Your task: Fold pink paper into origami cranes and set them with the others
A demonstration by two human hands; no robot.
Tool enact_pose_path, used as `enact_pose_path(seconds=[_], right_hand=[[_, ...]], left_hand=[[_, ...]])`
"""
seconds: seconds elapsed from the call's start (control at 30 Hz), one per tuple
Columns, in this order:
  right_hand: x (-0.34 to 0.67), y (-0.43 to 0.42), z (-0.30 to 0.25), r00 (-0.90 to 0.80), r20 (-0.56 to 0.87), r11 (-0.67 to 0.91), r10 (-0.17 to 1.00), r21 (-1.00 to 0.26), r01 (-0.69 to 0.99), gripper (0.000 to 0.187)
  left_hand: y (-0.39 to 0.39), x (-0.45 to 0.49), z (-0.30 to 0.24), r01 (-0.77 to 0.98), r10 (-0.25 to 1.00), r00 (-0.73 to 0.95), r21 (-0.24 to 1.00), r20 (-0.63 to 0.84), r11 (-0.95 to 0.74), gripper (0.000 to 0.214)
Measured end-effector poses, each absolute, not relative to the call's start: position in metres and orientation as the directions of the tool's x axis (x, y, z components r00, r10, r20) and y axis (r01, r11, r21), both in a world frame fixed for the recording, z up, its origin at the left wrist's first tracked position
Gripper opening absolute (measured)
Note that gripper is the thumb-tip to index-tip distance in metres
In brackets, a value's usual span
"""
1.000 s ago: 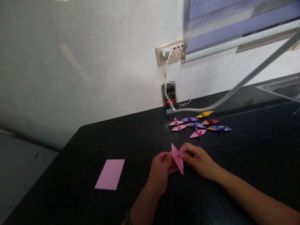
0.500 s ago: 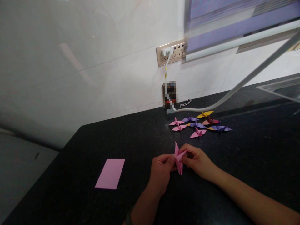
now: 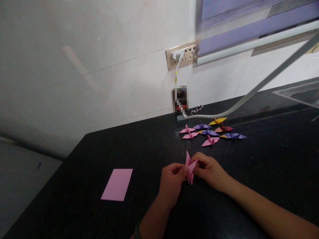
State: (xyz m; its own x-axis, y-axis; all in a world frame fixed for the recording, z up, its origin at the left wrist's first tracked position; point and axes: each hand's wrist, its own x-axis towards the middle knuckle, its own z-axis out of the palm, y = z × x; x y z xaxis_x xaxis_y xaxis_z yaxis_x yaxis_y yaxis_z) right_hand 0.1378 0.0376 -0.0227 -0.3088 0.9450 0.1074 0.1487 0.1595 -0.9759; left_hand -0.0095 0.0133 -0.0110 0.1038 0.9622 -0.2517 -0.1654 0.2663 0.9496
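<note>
Turned since a second ago: your pink folded paper [image 3: 191,166], points now fanned out.
Lower center of frame, your left hand [image 3: 171,182] pinches its left side, your right hand [image 3: 209,170] its right; pink sheet [image 3: 117,185] lower left, paper cranes [image 3: 208,132] right of center.

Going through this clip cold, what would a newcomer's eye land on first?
Probably the pink folded paper, pinched between the left hand and right hand above the dark counter. Next, the cluster of colourful paper birds just beyond the hands, then the flat pink sheet lying apart to the left.
</note>
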Motion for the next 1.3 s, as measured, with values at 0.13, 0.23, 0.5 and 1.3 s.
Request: enact_pose_path(seconds=[0.13,0.23,0.5,1.3], right_hand=[[0.137,0.037,-0.023,-0.321,0.061,0.109,0.945,-0.985,0.136,0.005],[0.137,0.037,-0.023,-0.335,0.036,0.078,0.941,-0.991,0.111,0.004],[0.136,0.036,-0.025,-0.342,0.027,0.072,0.939,-0.99,0.121,0.004],[0.134,0.031,-0.012,-0.325,0.106,0.211,0.94,-0.927,0.309,0.019]], left_hand=[[0.012,-0.009,-0.01,-0.079,0.974,0.073,0.972,-0.216,0.222,0.021],[0.011,-0.008,-0.01,-0.044,0.979,0.062,0.979,-0.196,0.199,0.022],[0.011,-0.008,-0.012,-0.034,0.977,0.068,0.979,-0.2,0.203,0.024],[0.013,-0.008,-0.007,0.073,0.972,-0.037,0.97,-0.23,0.232,0.03]])
